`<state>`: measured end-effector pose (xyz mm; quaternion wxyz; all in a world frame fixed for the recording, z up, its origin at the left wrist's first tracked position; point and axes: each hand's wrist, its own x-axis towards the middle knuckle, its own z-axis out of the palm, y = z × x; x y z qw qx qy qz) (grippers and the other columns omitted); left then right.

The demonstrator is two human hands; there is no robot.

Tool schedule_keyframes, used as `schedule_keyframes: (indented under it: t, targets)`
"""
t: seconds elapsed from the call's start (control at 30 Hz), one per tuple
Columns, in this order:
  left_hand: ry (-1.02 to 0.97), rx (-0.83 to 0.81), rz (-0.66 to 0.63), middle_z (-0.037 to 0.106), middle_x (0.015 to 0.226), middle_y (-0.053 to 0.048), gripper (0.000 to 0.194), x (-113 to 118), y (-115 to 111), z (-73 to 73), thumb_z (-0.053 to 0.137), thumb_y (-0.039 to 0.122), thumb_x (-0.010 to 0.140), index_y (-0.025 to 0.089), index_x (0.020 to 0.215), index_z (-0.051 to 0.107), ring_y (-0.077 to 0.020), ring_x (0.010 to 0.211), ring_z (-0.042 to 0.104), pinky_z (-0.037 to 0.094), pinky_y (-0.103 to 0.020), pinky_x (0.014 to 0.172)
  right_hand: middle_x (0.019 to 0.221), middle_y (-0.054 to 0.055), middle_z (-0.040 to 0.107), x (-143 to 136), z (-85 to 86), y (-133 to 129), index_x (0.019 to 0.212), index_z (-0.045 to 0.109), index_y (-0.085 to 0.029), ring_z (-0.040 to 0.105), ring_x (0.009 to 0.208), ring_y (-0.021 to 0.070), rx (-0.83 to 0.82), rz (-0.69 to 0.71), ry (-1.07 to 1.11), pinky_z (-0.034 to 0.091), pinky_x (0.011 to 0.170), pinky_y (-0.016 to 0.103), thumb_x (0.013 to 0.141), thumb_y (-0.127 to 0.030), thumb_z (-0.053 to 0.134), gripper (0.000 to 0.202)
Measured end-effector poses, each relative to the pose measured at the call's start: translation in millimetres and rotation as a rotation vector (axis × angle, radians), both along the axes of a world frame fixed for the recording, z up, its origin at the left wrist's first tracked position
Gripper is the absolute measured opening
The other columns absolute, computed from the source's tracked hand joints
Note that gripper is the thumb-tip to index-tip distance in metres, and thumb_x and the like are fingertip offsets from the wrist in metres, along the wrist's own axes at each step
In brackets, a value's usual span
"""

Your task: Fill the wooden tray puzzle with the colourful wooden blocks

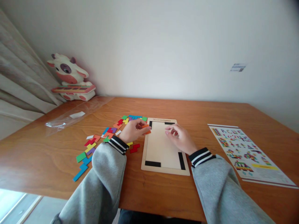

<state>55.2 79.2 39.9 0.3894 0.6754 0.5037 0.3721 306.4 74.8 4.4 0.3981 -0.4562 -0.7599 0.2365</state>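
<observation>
My left hand [133,130] is closed on an orange puzzle piece [147,132], held over the left edge of a wooden puzzle board [161,144]. The board has a pale inside with black strips near its corners, and no pieces show in it. Over the board's right side hovers my right hand [179,138], fingers curled with the thumb near the index finger; nothing shows between them. Around my left hand and sleeve lie several coloured puzzle pieces, among them a red piece [135,148], a green piece [81,157] and a blue piece [80,173].
A printed pattern sheet [249,152] lies at the right of the wooden table [198,112]. At the back left are a clear plastic bag [67,119] and a cow-shaped toy keyboard [72,77]. Behind the table stands a white wall with a small label [238,67].
</observation>
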Motion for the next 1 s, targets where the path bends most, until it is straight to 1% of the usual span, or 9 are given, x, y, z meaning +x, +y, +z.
schedule_keyframes:
  t: [0.1, 0.2, 0.33, 0.43, 0.53, 0.63, 0.77, 0.87, 1.0]
  targets:
    - [-0.066, -0.100, -0.109, 0.070, 0.077, -0.005, 0.044, 16, -6, -7.5, 0.074, 0.056, 0.074, 0.015, 0.081, 0.060, -0.0166, 0.069, 0.069, 0.054, -0.027, 0.061, 0.096, 0.004, 0.071, -14, 3.9, -12, 0.102, 0.066, -0.022, 0.061, 0.070, 0.0149, -0.158, 0.152, 0.024, 0.049, 0.061, 0.029, 0.088, -0.042, 0.061, 0.025]
    - [-0.032, -0.132, -0.204, 0.070, 0.077, -0.005, 0.044, 20, -9, -10.9, 0.072, 0.057, 0.075, 0.015, 0.081, 0.061, -0.0154, 0.069, 0.067, 0.053, -0.026, 0.062, 0.092, 0.003, 0.074, -22, 4.4, -19, 0.106, 0.067, -0.022, 0.061, 0.067, 0.0142, -0.260, 0.224, 0.053, 0.049, 0.060, 0.028, 0.089, -0.044, 0.061, 0.029]
    - [0.044, -0.053, -0.216, 0.068, 0.076, -0.004, 0.045, 17, -9, -9.9, 0.069, 0.059, 0.076, 0.015, 0.077, 0.062, -0.0132, 0.067, 0.062, 0.047, -0.023, 0.058, 0.094, 0.005, 0.075, -25, 3.6, -20, 0.101, 0.067, -0.020, 0.068, 0.081, 0.0172, -0.380, 0.252, 0.172, 0.054, 0.073, 0.032, 0.088, -0.044, 0.062, 0.028]
    - [0.086, -0.024, -0.195, 0.065, 0.070, -0.002, 0.046, 15, -8, -7.7, 0.062, 0.062, 0.081, 0.015, 0.079, 0.063, -0.0118, 0.061, 0.057, 0.043, -0.022, 0.054, 0.095, 0.006, 0.076, -24, 4.2, -18, 0.101, 0.067, -0.019, 0.069, 0.082, 0.0180, -0.437, 0.261, 0.225, 0.055, 0.074, 0.032, 0.086, -0.044, 0.065, 0.029]
    - [0.192, 0.083, -0.057, 0.064, 0.068, -0.001, 0.046, 15, -6, -8.2, 0.051, 0.060, 0.089, 0.016, 0.083, 0.064, -0.0124, 0.060, 0.056, 0.042, -0.024, 0.056, 0.095, 0.005, 0.076, -23, 6.0, -20, 0.100, 0.070, -0.020, 0.070, 0.081, 0.0173, -0.412, 0.272, 0.158, 0.055, 0.073, 0.031, 0.087, -0.041, 0.063, 0.026]
    - [0.425, 0.253, 0.043, 0.065, 0.072, -0.001, 0.036, 14, -5, -13.5, 0.052, 0.050, 0.091, 0.018, 0.083, 0.065, -0.0135, 0.063, 0.057, 0.042, -0.025, 0.060, 0.088, 0.003, 0.077, -23, 7.1, -24, 0.095, 0.074, -0.021, 0.069, 0.076, 0.0166, -0.383, 0.315, 0.031, 0.053, 0.069, 0.029, 0.089, -0.038, 0.063, 0.022]
    - [0.581, 0.340, -0.017, 0.066, 0.077, -0.001, 0.019, 14, -5, -21.7, 0.055, 0.035, 0.090, 0.019, 0.088, 0.065, -0.0142, 0.067, 0.058, 0.042, -0.026, 0.062, 0.079, 0.003, 0.074, -26, 5.9, -28, 0.088, 0.078, -0.020, 0.063, 0.065, 0.0138, -0.277, 0.369, -0.109, 0.048, 0.060, 0.026, 0.086, -0.036, 0.068, 0.019]
    - [0.603, 0.341, -0.037, 0.066, 0.079, -0.001, 0.015, 15, -6, -24.1, 0.055, 0.031, 0.090, 0.019, 0.088, 0.065, -0.0143, 0.069, 0.059, 0.043, -0.026, 0.065, 0.081, 0.004, 0.070, -27, 4.5, -29, 0.089, 0.079, -0.021, 0.061, 0.067, 0.0127, -0.178, 0.415, -0.156, 0.047, 0.062, 0.026, 0.087, -0.037, 0.069, 0.019]
    - [0.629, 0.360, -0.057, 0.064, 0.082, -0.002, 0.013, 16, -7, -25.3, 0.056, 0.027, 0.088, 0.018, 0.088, 0.066, -0.0142, 0.068, 0.058, 0.043, -0.026, 0.064, 0.084, 0.005, 0.067, -26, 4.3, -30, 0.098, 0.079, -0.023, 0.060, 0.070, 0.0132, -0.140, 0.499, -0.184, 0.048, 0.066, 0.027, 0.091, -0.037, 0.065, 0.022]
